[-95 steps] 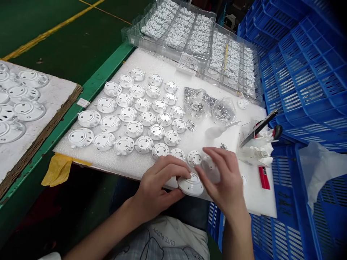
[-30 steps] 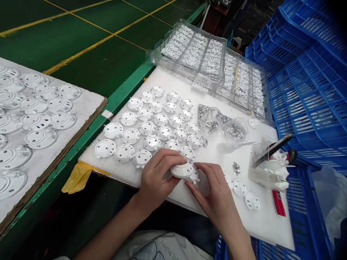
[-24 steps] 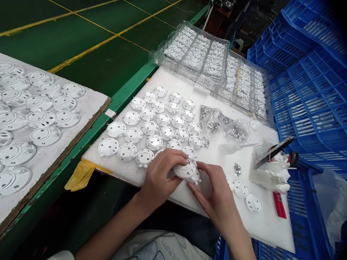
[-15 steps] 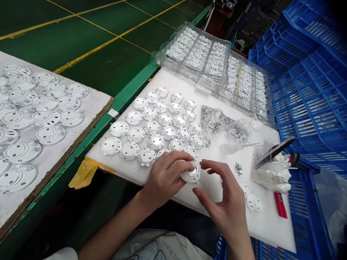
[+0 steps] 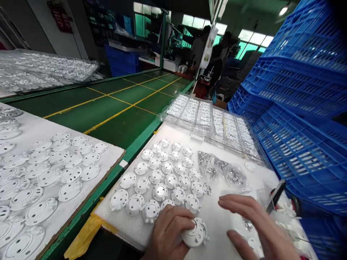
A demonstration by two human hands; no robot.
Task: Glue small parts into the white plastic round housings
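Observation:
My left hand [image 5: 170, 231] grips a white round disc-shaped part [image 5: 197, 234] by its left side, near the front edge of the white foam sheet [image 5: 214, 202]. Slots and small lugs show on the part's face and rim. To the right, apart from the part, my right hand [image 5: 260, 224] is open, thumb and fingers spread, slightly blurred and holding nothing. Beyond my left hand, several similar white discs with two dark holes [image 5: 159, 191] stand in rows on the foam. A few more white pieces [image 5: 255, 245] lie partly hidden behind my right hand.
Bags of small metal pieces [image 5: 234, 175] lie mid-sheet. Compartmented clear trays of white parts [image 5: 189, 108] stand behind. Blue crates [image 5: 295, 97] are stacked at right, near a tool holder [image 5: 282, 216]. At left, a board [image 5: 108, 162] bears more discs beside a green conveyor [image 5: 119, 104]. People stand far back.
The view has tilted up, showing more of the room. My right hand has drawn away to the right from the part. My left hand still grips it, its face now turned more toward me.

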